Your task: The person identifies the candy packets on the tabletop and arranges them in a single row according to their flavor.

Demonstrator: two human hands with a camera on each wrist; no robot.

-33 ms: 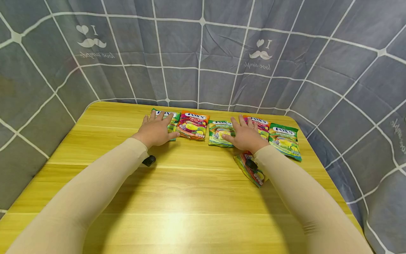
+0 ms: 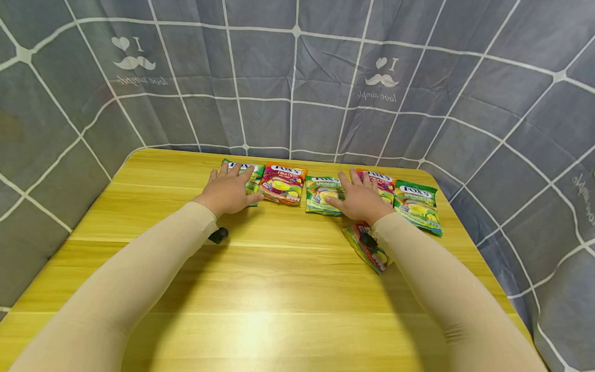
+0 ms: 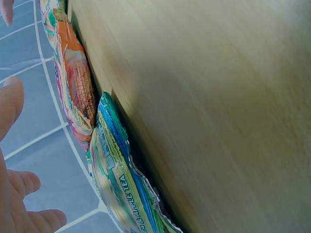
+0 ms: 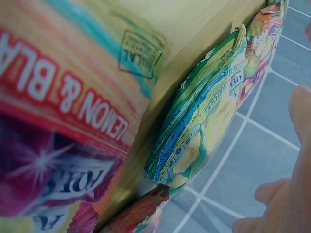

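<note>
the left hand point(image 2: 229, 192) is lying flat, fingers straight, on the leftmost green candy bag point(image 2: 253, 178) at the table's point(image 2: 279, 289) far edge, while the right hand point(image 2: 362, 199) is resting flat across the middle green bag point(image 2: 318, 195) and a pink bag point(image 2: 383, 182), with another pink bag point(image 2: 282, 184) lying between the hands, a green bag point(image 2: 418, 206) sitting at the far right and a loose bag point(image 2: 367, 248) lying under the right sleeve.

yellow wooden table point(image 2: 279, 289), grey grid-patterned cloth point(image 2: 297, 77) behind
</note>
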